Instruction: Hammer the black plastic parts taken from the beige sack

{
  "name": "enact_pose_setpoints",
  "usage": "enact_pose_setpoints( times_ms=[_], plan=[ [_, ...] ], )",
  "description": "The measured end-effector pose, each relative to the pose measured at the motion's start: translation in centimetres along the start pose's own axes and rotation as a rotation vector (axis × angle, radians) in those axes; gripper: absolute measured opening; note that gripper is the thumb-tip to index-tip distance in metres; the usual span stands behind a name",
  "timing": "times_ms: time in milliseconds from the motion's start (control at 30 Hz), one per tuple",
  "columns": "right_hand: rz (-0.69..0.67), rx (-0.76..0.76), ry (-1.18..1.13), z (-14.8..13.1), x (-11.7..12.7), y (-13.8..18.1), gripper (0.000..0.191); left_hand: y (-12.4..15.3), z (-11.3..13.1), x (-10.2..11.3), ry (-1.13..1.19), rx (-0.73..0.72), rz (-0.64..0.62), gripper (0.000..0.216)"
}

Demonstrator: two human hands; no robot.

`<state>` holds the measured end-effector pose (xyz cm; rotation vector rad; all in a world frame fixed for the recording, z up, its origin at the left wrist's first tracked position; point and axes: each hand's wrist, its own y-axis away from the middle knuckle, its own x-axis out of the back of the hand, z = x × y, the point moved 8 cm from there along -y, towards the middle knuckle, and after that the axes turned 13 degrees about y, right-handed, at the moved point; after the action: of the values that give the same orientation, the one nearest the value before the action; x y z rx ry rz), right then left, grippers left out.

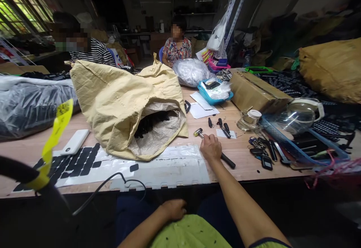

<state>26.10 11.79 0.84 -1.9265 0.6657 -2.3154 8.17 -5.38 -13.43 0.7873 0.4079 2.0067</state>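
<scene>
My right hand (211, 147) is closed around a small hammer (229, 161) lying on the table. Its black handle sticks out toward me, and its metal and yellow head (198, 132) shows beyond my fingers. Low over my lap is my left hand (173, 208), its fingers curled in and the palm hidden. A large beige sack (113, 97) lies to the left of the hammer, its mouth facing me with dark pieces (152, 123) inside. Just behind the hammer are several black-handled tools (224, 127) on a small white paper.
Left are a white device (75, 142), black pads (84, 161) and a dark stand with a yellow tag (58, 127). Right are keys (257, 152), a blue tray (324, 158), a glass jug (299, 116) and a cardboard box (254, 92). Two people sit across the table.
</scene>
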Motion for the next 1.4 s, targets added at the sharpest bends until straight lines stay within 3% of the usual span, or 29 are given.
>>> enact_pose_setpoints(
  times_ms=[133,200,267,333,400,467,533,633,767,967,1100,1233,1400],
  plan=[
    [0.027,0.003,0.003,0.1,-0.4,0.0,0.025,2.9,6.9,1.8,0.067,-0.238,-0.138,0.029],
    [0.030,0.005,0.006,0.2,-0.5,0.1,0.025,3.7,10.5,4.7,0.199,-0.365,-0.181,0.032],
    [0.031,0.006,0.010,0.1,-0.5,0.1,0.024,3.3,12.7,9.0,0.339,-0.397,-0.136,0.038],
    [0.031,0.008,0.014,0.1,-0.4,0.1,0.024,1.7,13.3,15.2,0.406,-0.351,0.125,0.040],
    [0.027,0.009,0.018,0.0,-0.3,0.2,0.024,0.8,12.8,22.4,0.316,-0.246,0.589,0.036],
    [0.022,0.009,0.020,-0.1,-0.2,0.2,0.023,0.5,12.0,27.5,0.210,-0.070,0.908,0.037],
    [0.023,0.013,0.019,-0.2,-0.1,0.3,0.023,0.4,11.6,30.6,0.121,0.071,1.080,0.038],
    [0.035,0.024,0.015,-0.3,0.0,0.4,0.022,0.0,11.1,32.9,0.015,0.222,1.156,0.036],
    [0.046,0.025,0.009,-0.4,0.1,0.4,0.021,-0.4,10.6,33.6,-0.077,0.336,1.142,0.032],
    [0.033,0.014,0.009,-0.5,-0.1,0.3,0.022,1.0,10.2,32.6,-0.082,0.328,1.144,0.029],
    [0.036,0.014,0.007,-0.5,-0.1,0.3,0.022,2.2,10.5,29.7,-0.063,0.056,1.121,0.031],
    [0.021,0.007,0.007,-0.5,-0.2,0.2,0.024,2.0,10.6,24.6,-0.029,-0.294,0.911,0.019],
    [0.017,0.011,0.006,-0.5,-0.2,0.1,0.024,1.3,8.7,20.5,-0.040,-0.384,0.770,0.015]
  ],
)
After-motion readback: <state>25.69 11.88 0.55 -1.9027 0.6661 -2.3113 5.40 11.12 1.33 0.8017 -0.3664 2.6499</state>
